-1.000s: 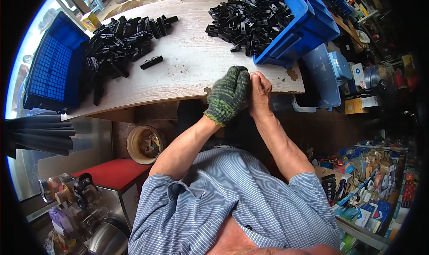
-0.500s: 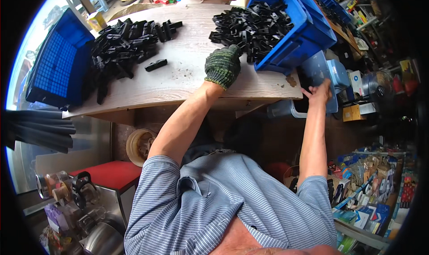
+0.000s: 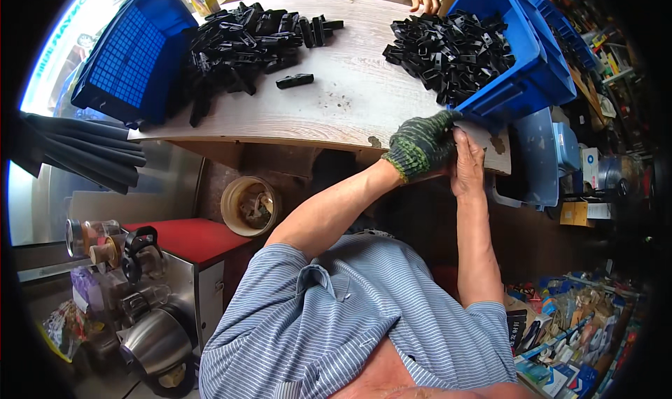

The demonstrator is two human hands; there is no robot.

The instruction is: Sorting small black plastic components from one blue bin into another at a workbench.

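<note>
My left hand [image 3: 422,144], in a dark green knitted glove, is over the table's right front edge with its fingers curled in. Against its fingertips is my bare right hand [image 3: 467,162], thumb up and fingers bent. Whatever is between the two hands is hidden by the glove and fingers. Just beyond them lies a heap of small black plastic parts [image 3: 451,56], spilling from a tipped blue crate [image 3: 539,80]. A second heap of longer black parts [image 3: 245,45] covers the table's left side. One loose black part [image 3: 295,81] rests apart from that heap.
Another blue crate [image 3: 126,66] lies tipped at the left end of the wooden table [image 3: 364,70]. Across the table is another person's hand [image 3: 425,0]. A translucent bin [image 3: 537,161] stands off the right corner. Below the table sits a round bucket [image 3: 250,206].
My right hand has come from the bin at the right to meet my left. My left hand has moved away from the heap toward the table edge. The other person's hands have separated.
</note>
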